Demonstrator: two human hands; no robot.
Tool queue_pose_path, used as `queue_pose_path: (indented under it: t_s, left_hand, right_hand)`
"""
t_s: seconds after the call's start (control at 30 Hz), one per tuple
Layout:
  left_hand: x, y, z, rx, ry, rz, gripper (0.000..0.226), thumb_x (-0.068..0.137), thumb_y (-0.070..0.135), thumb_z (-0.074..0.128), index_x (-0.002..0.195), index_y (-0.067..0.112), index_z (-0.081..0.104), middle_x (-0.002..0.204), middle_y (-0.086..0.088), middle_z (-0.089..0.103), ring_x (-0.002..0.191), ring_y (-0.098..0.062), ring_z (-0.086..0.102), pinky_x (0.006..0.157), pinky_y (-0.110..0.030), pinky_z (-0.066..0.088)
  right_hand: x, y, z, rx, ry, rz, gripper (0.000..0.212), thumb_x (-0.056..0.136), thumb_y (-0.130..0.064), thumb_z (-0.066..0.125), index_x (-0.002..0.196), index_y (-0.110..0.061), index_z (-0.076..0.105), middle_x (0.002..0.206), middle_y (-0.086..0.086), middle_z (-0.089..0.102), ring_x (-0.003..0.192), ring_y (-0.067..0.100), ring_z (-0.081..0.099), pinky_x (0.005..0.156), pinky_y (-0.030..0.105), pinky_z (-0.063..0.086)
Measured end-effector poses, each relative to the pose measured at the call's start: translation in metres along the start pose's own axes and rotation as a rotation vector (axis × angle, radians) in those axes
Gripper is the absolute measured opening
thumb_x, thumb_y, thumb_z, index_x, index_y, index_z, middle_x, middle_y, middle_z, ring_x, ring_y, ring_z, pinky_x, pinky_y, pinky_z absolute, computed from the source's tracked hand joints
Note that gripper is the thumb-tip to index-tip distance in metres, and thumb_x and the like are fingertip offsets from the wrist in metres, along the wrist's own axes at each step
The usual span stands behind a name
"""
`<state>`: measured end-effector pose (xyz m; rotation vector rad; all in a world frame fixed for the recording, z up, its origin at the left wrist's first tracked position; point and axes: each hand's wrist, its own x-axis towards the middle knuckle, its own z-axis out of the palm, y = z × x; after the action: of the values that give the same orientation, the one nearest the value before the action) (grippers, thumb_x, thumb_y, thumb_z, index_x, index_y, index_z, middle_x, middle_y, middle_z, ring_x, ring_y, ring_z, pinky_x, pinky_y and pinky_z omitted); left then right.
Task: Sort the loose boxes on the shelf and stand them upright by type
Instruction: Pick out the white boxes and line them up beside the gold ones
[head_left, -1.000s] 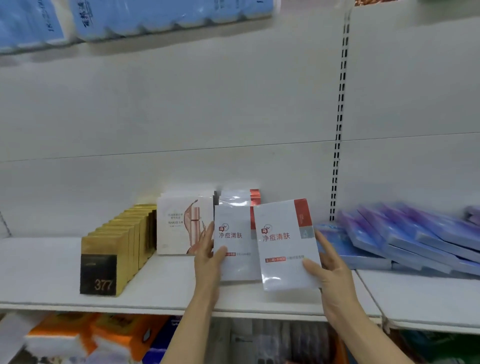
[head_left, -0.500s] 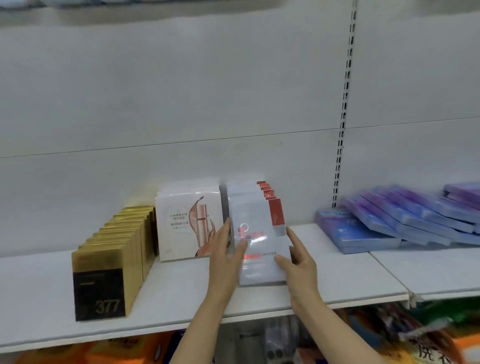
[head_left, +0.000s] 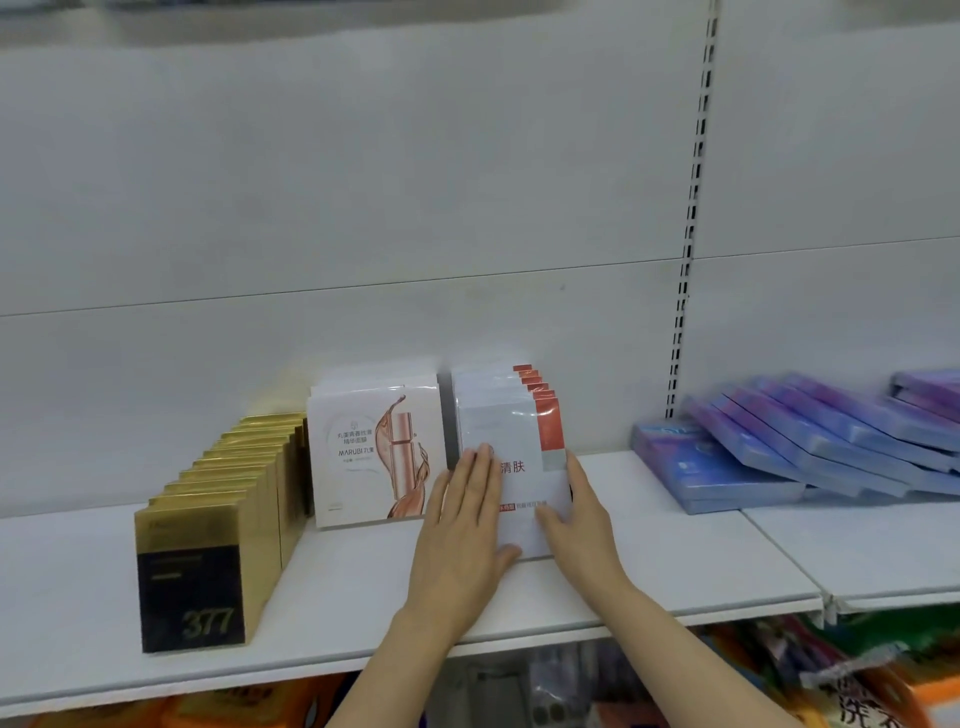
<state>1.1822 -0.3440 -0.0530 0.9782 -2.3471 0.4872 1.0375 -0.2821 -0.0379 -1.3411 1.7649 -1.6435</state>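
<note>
Front white box (head_left: 511, 447) print partly hidden by left hand (head_left: 462, 540), lower-shelf goods (head_left: 779, 680) blurred, cropped

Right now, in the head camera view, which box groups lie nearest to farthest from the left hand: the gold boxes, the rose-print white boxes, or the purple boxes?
From the left hand:
1. Rose-print white boxes, standing just beside it on the left.
2. Gold boxes, standing farther left.
3. Purple boxes, toppled, far right.

Colourful packaged goods (head_left: 857, 680) lie blurred on the level below.
</note>
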Motion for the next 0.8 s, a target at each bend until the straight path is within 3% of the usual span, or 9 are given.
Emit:
queue_pose_path:
  t_s: [0.17, 0.27, 0.37, 0.5, 0.63, 0.8]
  left_hand:
    - [0.003, 0.004, 0.002, 0.051, 0.034, -0.010, 0.109, 0.068, 0.050, 0.081, 0.152, 0.003, 0.029, 0.162, -0.013, 0.022, 0.149, -0.028, 0.020, 0.117, -0.046, 0.016]
    - [0.005, 0.003, -0.002, 0.067, 0.042, 0.000, 0.106, 0.068, 0.050, 0.081, 0.151, 0.004, 0.034, 0.160, -0.014, 0.026, 0.148, -0.030, 0.026, 0.114, -0.047, 0.020]
    - [0.007, 0.001, -0.012, 0.076, 0.064, 0.025, 0.090, 0.073, 0.047, 0.079, 0.145, 0.004, 0.045, 0.155, -0.014, 0.038, 0.142, -0.030, 0.038, 0.112, -0.047, 0.024]
    - [0.019, 0.005, -0.030, 0.069, 0.114, 0.066, 0.071, 0.081, 0.046, 0.072, 0.137, 0.007, 0.055, 0.145, -0.015, 0.050, 0.135, -0.033, 0.047, 0.114, -0.048, 0.027]
    - [0.038, 0.028, -0.040, 0.082, 0.094, 0.145, 0.071, 0.084, 0.050, 0.067, 0.139, 0.006, 0.054, 0.145, -0.015, 0.051, 0.136, -0.034, 0.047, 0.115, -0.050, 0.033]
    - [0.065, 0.072, -0.045, 0.059, 0.078, 0.225, 0.069, 0.083, 0.051, 0.069, 0.135, 0.007, 0.057, 0.140, -0.014, 0.055, 0.130, -0.033, 0.051, 0.113, -0.047, 0.032]
  right_hand:
    - [0.008, 0.006, -0.004, -0.046, -0.007, -0.054, 0.063, 0.089, -0.001, 0.059, 0.143, -0.026, 0.037, 0.131, -0.009, 0.055, 0.116, 0.003, 0.053, 0.095, 0.017, 0.048]
    - [0.011, 0.002, -0.012, -0.144, -0.020, -0.120, 0.061, 0.087, -0.012, 0.065, 0.139, -0.030, 0.040, 0.131, -0.011, 0.056, 0.116, 0.004, 0.053, 0.095, 0.019, 0.046]
    - [0.008, 0.000, -0.026, -0.381, 0.010, -0.210, 0.059, 0.088, -0.029, 0.067, 0.141, -0.025, 0.041, 0.132, -0.011, 0.053, 0.120, 0.011, 0.052, 0.093, 0.018, 0.038]
    - [0.003, 0.003, -0.047, -0.740, 0.106, -0.286, 0.059, 0.091, -0.041, 0.061, 0.141, -0.013, 0.046, 0.139, 0.004, 0.054, 0.125, 0.023, 0.052, 0.103, 0.030, 0.038]
    - [-0.004, 0.010, -0.078, -0.983, 0.191, -0.393, 0.050, 0.083, -0.038, 0.070, 0.123, -0.010, 0.060, 0.118, 0.007, 0.067, 0.106, 0.026, 0.064, 0.093, 0.038, 0.049]
    - [-0.009, 0.018, -0.127, -1.041, 0.323, -0.456, 0.046, 0.078, -0.032, 0.073, 0.113, -0.004, 0.065, 0.104, 0.010, 0.071, 0.092, 0.030, 0.067, 0.083, 0.040, 0.053]
